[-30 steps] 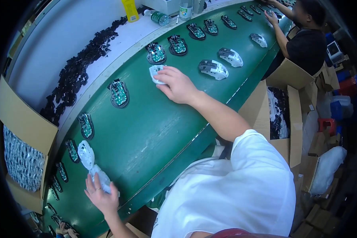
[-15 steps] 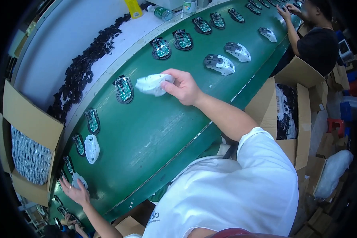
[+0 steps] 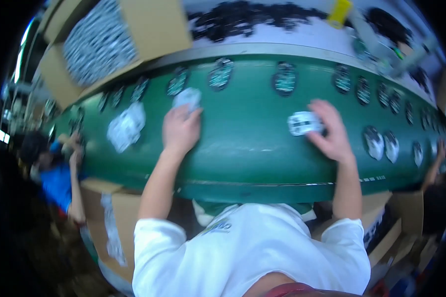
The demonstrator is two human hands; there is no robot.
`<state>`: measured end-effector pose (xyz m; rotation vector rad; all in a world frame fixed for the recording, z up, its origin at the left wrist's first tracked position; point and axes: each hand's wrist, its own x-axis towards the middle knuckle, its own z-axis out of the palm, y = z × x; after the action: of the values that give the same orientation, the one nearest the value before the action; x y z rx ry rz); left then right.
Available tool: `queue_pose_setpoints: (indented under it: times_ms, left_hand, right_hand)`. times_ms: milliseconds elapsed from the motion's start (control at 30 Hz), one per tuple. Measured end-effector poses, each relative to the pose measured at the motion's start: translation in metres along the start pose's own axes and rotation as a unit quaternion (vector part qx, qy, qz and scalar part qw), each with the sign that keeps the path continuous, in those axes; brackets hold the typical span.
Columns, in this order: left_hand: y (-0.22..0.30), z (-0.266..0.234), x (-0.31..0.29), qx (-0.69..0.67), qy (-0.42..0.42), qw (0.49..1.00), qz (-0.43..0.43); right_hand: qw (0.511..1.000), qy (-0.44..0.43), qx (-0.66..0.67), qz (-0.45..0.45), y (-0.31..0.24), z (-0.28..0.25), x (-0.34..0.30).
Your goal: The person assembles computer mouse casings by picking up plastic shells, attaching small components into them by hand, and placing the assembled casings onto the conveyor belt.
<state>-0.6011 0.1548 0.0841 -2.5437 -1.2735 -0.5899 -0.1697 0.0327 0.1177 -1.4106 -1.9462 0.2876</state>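
Observation:
My left hand (image 3: 180, 131) reaches over the green belt (image 3: 238, 128), thumb and fingers closed on the near end of a white mouse shell (image 3: 187, 97). The shell is close to a mouse base with a green circuit board (image 3: 177, 81). To the right, my right hand (image 3: 334, 132) grips another white mouse shell (image 3: 302, 123) between thumb and fingers, its dark-slotted side showing. Left of my left hand lie white shells (image 3: 126, 127), too blurred to separate. Along the far edge runs a row of mouse bases, one with its green board (image 3: 285, 79) roughly between my hands.
A carton (image 3: 156, 29) of grey-white packed pieces stands beyond the belt at left. Black parts (image 3: 248, 20) are heaped behind the rail. Grey-and-white mice (image 3: 374, 143) lie at right. A co-worker in blue (image 3: 57, 183) is at left; another's hand (image 3: 442, 151) shows at far right.
The view has swung left. My left hand, open near a shell before, now holds one. The shell in my right hand has turned to show its dark slots.

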Motion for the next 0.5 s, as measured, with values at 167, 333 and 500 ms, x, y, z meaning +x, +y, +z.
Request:
queue_pose_setpoints:
  times_ms: [167, 333, 500]
  left_hand:
    - [-0.048, -0.036, -0.060, 0.078, -0.153, 0.963, -0.209]
    - [-0.041, -0.020, -0.042, -0.097, 0.072, 0.981, -0.155]
    - [0.116, -0.003, 0.028, -0.719, -0.129, 0.653, -0.198]
  right_hand:
    - [0.999, -0.004, 0.004, -0.051, 0.010, 0.039, -0.006]
    - [0.997, 0.053, 0.026, 0.050, 0.000, 0.048, -0.007]
    - [0.981, 0.068, 0.170, 0.063, -0.043, 0.080, 0.022]
